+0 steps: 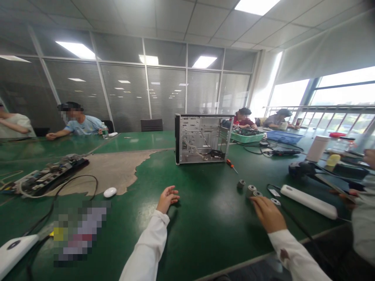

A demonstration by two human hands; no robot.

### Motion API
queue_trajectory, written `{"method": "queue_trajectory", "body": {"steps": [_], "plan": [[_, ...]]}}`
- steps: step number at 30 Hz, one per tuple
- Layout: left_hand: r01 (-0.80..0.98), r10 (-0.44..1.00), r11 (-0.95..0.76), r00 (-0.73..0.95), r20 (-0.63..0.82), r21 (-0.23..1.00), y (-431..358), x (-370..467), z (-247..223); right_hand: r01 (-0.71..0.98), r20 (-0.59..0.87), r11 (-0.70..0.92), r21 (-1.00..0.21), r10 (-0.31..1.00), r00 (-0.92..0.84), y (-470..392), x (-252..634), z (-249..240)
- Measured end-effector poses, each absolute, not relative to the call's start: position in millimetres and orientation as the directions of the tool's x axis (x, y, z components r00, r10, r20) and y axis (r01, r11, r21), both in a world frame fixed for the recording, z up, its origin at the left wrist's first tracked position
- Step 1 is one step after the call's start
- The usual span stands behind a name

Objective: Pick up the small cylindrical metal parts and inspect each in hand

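My left hand (168, 200) hovers over the green table (205, 218) with its fingers loosely curled and apart, holding nothing. At the right, my right hand (268, 212) reaches over a few small metal cylinders, its fingertips at a cylinder (257, 193). Whether it grips that one cannot be made out. Another cylinder (251, 190) stands just behind the fingertips, and one more (241, 184) is to the left. A ring-shaped metal piece (275, 201) lies right of the hand. Farther back stands an open computer case (202, 140), with a screwdriver (231, 164) beside it.
A white power strip (309, 201) and black cables lie at the right, near another person's sleeve (363, 218). Green (247, 137) and blue (284, 136) baskets are behind. At the left are electronic parts (49, 175), a white round object (110, 192) and cables. Several people sit around.
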State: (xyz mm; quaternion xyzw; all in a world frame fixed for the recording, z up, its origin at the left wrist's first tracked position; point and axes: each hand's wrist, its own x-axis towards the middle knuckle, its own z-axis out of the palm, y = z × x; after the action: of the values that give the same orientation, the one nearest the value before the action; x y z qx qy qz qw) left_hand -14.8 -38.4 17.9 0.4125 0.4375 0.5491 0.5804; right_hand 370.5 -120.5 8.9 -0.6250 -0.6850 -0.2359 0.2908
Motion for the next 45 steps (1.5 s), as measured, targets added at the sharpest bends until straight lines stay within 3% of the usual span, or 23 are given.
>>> {"method": "queue_trajectory", "body": {"steps": [3, 7, 17, 27, 32, 37, 40, 45], "plan": [[-0.280, 0.998, 0.056, 0.012, -0.054, 0.959, -37.2, -14.4, 18.3, 0.999, 0.689, -0.039, 0.031, 0.725, 0.007, -110.1, 411.4, 20.7], [-0.269, 0.999, 0.048, 0.018, -0.045, 0.962, -36.9, -14.5, 18.2, 0.996, 0.607, -0.048, 0.069, 0.794, -0.004, -98.9, 432.6, 24.2], [-0.278, 0.999, 0.044, 0.021, -0.040, 0.960, -39.9, -15.1, 20.1, 0.994, 0.475, -0.106, 0.001, 0.875, 0.093, -106.2, 451.4, 31.4], [-0.247, 0.999, 0.049, 0.013, -0.048, 0.968, -41.4, -14.5, 22.7, 0.978, 0.459, -0.198, -0.060, 0.865, 0.203, -109.5, 454.2, 33.3], [-0.239, 0.999, 0.051, 0.012, -0.050, 0.970, -40.4, -13.7, 22.6, 0.990, 0.418, -0.135, -0.042, 0.898, 0.140, -110.4, 456.2, 37.2], [-0.231, 0.999, 0.050, 0.015, -0.048, 0.972, -39.2, -14.4, 21.7, 0.997, 0.521, -0.054, 0.059, 0.854, 0.015, -106.3, 442.3, 48.1], [-0.228, 0.999, 0.047, 0.022, -0.043, 0.972, -38.9, -14.9, 21.2, 0.996, 0.425, -0.023, 0.083, 0.905, -0.014, -97.2, 425.5, 54.0], [-0.224, 0.999, 0.046, 0.029, -0.040, 0.974, -39.2, -16.4, 21.2, 0.987, 0.226, -0.147, 0.068, 0.966, 0.128, -83.4, 407.7, 52.8]]}}
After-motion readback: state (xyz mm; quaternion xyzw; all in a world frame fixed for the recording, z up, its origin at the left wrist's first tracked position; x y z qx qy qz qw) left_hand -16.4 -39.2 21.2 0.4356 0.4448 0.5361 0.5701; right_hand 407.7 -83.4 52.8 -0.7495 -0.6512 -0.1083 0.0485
